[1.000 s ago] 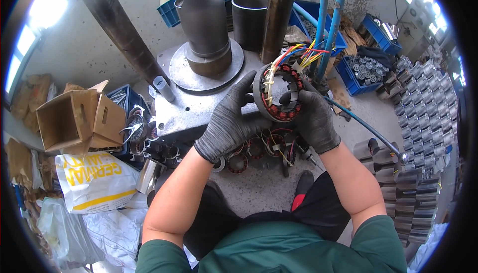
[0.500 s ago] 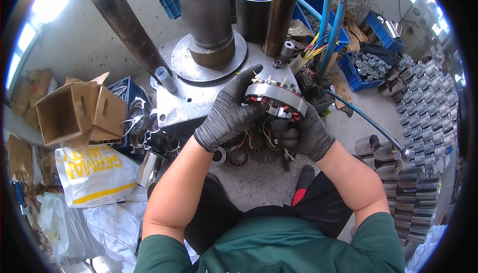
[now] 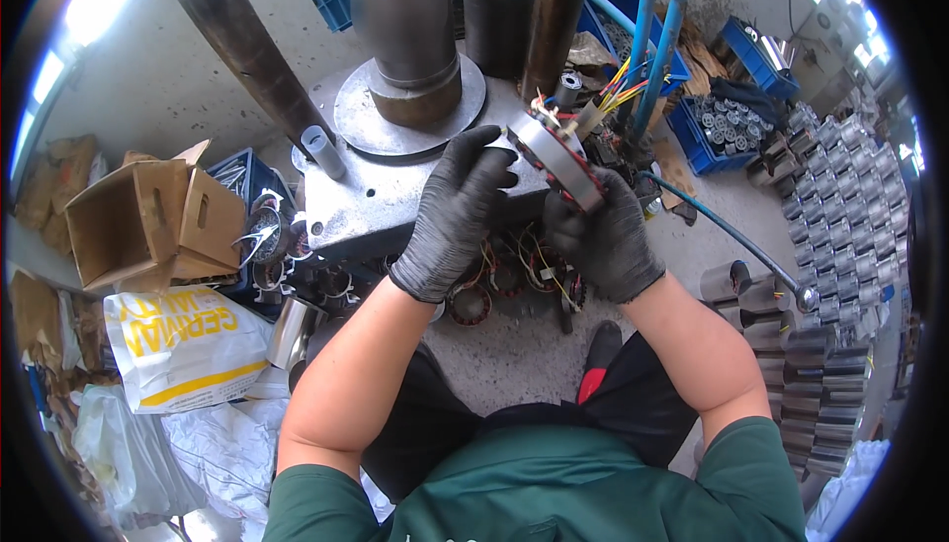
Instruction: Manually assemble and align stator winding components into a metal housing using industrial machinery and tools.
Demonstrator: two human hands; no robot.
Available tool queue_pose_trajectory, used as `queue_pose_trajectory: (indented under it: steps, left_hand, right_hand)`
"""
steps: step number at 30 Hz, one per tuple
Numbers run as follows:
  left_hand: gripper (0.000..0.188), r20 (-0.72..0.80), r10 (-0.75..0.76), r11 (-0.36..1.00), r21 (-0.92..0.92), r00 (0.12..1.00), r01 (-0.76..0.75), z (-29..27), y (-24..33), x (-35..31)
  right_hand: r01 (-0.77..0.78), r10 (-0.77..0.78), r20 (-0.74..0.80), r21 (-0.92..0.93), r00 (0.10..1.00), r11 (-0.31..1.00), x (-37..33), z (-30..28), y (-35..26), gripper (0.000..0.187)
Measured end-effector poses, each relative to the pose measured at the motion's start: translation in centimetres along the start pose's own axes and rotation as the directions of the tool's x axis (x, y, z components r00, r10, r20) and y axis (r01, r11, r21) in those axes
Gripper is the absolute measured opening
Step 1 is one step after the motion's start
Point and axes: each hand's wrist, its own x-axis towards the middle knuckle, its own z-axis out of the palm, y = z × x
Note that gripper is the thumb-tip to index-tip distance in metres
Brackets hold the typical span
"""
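Note:
A motor stator (image 3: 560, 161), a silver ring with red and white windings and small pins along its edge, is tilted steeply above the front of the metal plate. My right hand (image 3: 611, 237), in a dark grey knit glove, grips its lower right end. My left hand (image 3: 457, 208), gloved alike, is just left of the ring with fingers spread and nothing in them; a narrow gap seems to part it from the stator. Below the hands, several wound stators (image 3: 472, 303) with loose wires are under the plate's front edge.
The thick metal plate (image 3: 356, 208) carries a dark cylinder on a round disc (image 3: 410, 97), a grey tube (image 3: 323, 152) and steel columns (image 3: 237, 47). Blue hoses (image 3: 647, 38) hang at right. Stacked metal housings (image 3: 840, 235) line the right; a cardboard box (image 3: 133, 225) stands at left.
My left hand has let go of the stator and moved slightly left. The stator has turned from nearly level to steeply tilted in my right hand.

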Motion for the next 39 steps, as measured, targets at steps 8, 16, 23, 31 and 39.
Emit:
queue_pose_trajectory:
  steps: [8,16,23,31,39]
  left_hand:
    - [0.075,0.061,0.159,0.983,0.077,0.985,-0.164,0.5,-1.0,0.6]
    - [0.071,0.024,0.227,0.791,0.579,0.973,-0.199,-3.3,0.7,2.6]
    - [0.064,0.086,0.120,0.472,0.871,0.989,-0.133,-4.0,1.6,2.3]
    - [0.050,0.177,0.153,0.380,0.898,0.972,-0.223,-4.7,1.2,3.6]
    - [0.063,0.251,0.168,0.306,0.906,0.953,-0.293,-5.0,1.5,3.3]
  right_hand:
    - [0.351,-0.570,0.069,-0.845,0.819,0.403,1.7,-0.2,1.0,0.067]
    - [-0.015,-0.149,0.007,-0.990,0.989,-0.143,0.2,-5.2,-1.5,0.040]
    - [-0.198,-0.089,-0.179,-0.797,0.980,-0.571,-2.6,-12.7,-1.5,0.028]
    - [-0.191,0.087,-0.326,-0.727,0.941,-0.660,-6.9,-20.4,2.3,0.027]
    - [-0.161,0.254,-0.393,-0.764,0.884,-0.625,-8.0,-21.1,4.5,0.036]
